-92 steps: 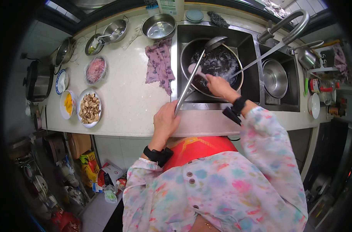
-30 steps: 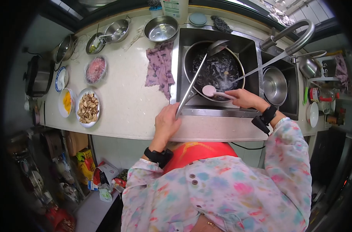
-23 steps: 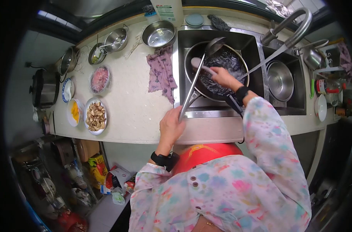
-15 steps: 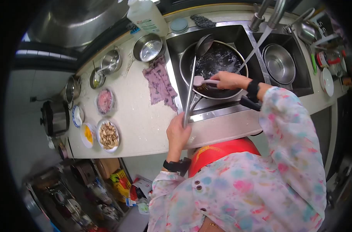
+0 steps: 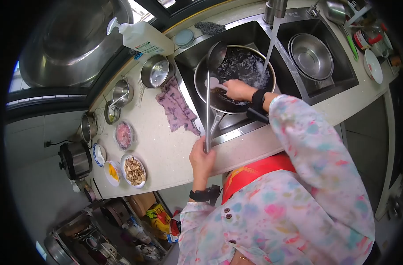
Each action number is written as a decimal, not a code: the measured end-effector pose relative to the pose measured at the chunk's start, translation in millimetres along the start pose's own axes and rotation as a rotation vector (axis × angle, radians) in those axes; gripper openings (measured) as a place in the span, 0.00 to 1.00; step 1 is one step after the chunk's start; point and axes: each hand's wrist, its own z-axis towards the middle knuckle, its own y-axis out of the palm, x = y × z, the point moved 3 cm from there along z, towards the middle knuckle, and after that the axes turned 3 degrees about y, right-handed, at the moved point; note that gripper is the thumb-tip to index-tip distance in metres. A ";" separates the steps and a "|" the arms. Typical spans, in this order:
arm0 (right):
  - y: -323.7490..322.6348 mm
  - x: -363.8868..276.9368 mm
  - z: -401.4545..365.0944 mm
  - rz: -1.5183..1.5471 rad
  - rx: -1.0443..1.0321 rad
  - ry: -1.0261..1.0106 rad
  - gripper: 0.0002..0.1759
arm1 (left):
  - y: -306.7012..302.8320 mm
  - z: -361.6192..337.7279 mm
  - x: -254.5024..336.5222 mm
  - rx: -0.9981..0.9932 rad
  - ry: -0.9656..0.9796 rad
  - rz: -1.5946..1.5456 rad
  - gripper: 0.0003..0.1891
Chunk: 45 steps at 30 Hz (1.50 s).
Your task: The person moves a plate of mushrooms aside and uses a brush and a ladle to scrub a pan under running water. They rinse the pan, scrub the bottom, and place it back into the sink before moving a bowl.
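Note:
My left hand (image 5: 202,158) is closed around the lower end of a long-handled metal ladle (image 5: 208,115), whose bowl rests over the far left part of a pan. My right hand (image 5: 239,91) grips a pale pink scrub brush (image 5: 213,83), its head beside the ladle's handle. Both tools are over the dark pan (image 5: 198,93), which sits in the left sink basin and holds rippling water. A stream from the faucet (image 5: 277,8) falls into the pan's right side. The pan's handle (image 5: 217,121) points toward me.
Stacked metal bowls (image 5: 311,57) sit in the right basin. A purple cloth (image 5: 178,106) lies left of the sink, near a metal bowl (image 5: 155,71) and a pump bottle (image 5: 144,39). Farther left are chopped mushrooms (image 5: 135,171), pinkish meat (image 5: 123,135) and a cooker (image 5: 75,160).
The view has shifted, so the counter and sink appear moved. The brush is now slightly farther up along the ladle, and the ladle's handle stands more upright in view. Both grips stay the same.

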 end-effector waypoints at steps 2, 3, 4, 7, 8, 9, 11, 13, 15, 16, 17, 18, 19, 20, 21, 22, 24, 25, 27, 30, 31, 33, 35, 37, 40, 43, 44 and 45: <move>1.5 0.9 -12.7 0.075 -0.290 0.206 0.24 | 0.1 -0.8 -2.9 0.007 0.002 -0.007 0.23; -11.2 -3.8 -25.0 0.104 -0.381 0.200 0.24 | -0.3 -0.8 -3.1 0.002 -0.001 0.002 0.23; -23.9 -4.8 -37.4 0.130 -0.472 0.195 0.24 | -0.1 -0.4 -2.5 -0.002 -0.005 0.008 0.23; -13.2 2.1 -28.5 0.127 -0.381 0.199 0.23 | -0.6 -0.5 -0.4 -0.008 0.000 0.029 0.23; -2.4 6.1 -17.1 0.125 -0.306 0.178 0.23 | -0.1 1.5 1.1 -0.006 0.010 0.037 0.23; 1.0 -0.7 -8.8 0.129 -0.215 0.211 0.23 | 0.1 1.7 1.6 -0.008 0.010 0.034 0.23; 41.8 31.2 20.2 0.092 0.239 0.138 0.24 | -1.3 1.0 1.3 -0.010 0.006 0.029 0.23; 31.2 15.3 19.9 0.238 0.210 0.270 0.21 | -0.5 0.8 -2.4 0.007 0.011 0.034 0.23; 13.2 -6.6 9.8 0.476 0.056 0.445 0.17 | 0.6 -0.8 -3.4 0.009 0.004 0.032 0.23; 2.2 -17.8 -1.8 0.479 -0.046 0.405 0.17 | 0.5 -0.3 -3.3 0.006 0.000 0.029 0.23; -7.2 -26.9 -17.6 0.480 -0.150 0.366 0.17 | 0.2 0.1 -3.0 0.004 -0.007 0.025 0.23; -11.5 -27.9 -28.3 0.478 -0.257 0.328 0.17 | -0.6 1.3 -0.5 0.004 0.003 0.028 0.23; -8.9 -14.1 -34.0 0.415 -0.354 0.235 0.17 | -2.3 1.6 2.6 0.003 0.009 0.032 0.23; -10.5 0.4 -43.4 0.412 -0.400 0.157 0.14 | -3.3 0.1 3.6 0.001 0.014 0.038 0.23; -25.1 3.4 -54.2 0.375 -0.504 0.241 0.13 | -2.7 -0.9 1.9 0.003 0.019 0.041 0.23; -39.0 1.8 -61.7 0.338 -0.605 0.325 0.11 | -1.6 -1.1 -0.6 0.003 0.026 0.045 0.23; -29.1 3.9 -47.5 0.404 -0.521 0.320 0.09 | -0.5 0.3 -3.5 0.005 0.041 0.050 0.23; -19.6 5.2 -36.2 0.437 -0.477 0.316 0.08 | -0.3 0.6 -4.0 0.005 0.045 0.049 0.23; 6.8 1.0 -3.0 0.644 -0.228 0.406 0.07 | 0.2 0.4 -4.0 0.001 0.036 0.040 0.23; 15.6 -4.2 27.0 0.937 0.166 0.629 0.07 | -1.4 0.1 -5.0 0.004 0.015 0.031 0.23; 22.6 -1.2 39.1 0.971 0.269 0.684 0.06 | -1.6 0.7 -4.5 0.014 0.024 0.030 0.23; 36.9 -6.7 45.2 1.035 0.210 0.658 0.05 | -2.4 1.4 -3.5 0.022 0.014 0.012 0.23; 33.7 -16.3 29.7 0.933 0.024 0.577 0.06 | -2.1 0.9 -0.4 0.017 -0.021 -0.026 0.23; 34.6 -13.6 -5.1 0.809 -0.180 0.413 0.17 | -1.1 1.6 -1.0 0.005 -0.031 -0.016 0.23; -18.2 -1.5 -70.1 0.548 -0.502 0.301 0.27 | -2.5 2.2 -6.6 -0.007 -0.045 -0.053 0.24; -62.7 32.3 -93.3 0.121 -0.491 0.303 0.29 | -1.3 6.3 -8.9 -0.033 -0.070 -0.122 0.24; -62.9 54.0 -92.3 0.004 -0.445 0.272 0.26 | -0.2 8.4 -9.2 -0.046 -0.075 -0.112 0.24; -69.6 53.5 -96.7 -0.062 -0.374 0.301 0.25 | 0.7 10.5 -9.1 -0.057 -0.081 -0.100 0.24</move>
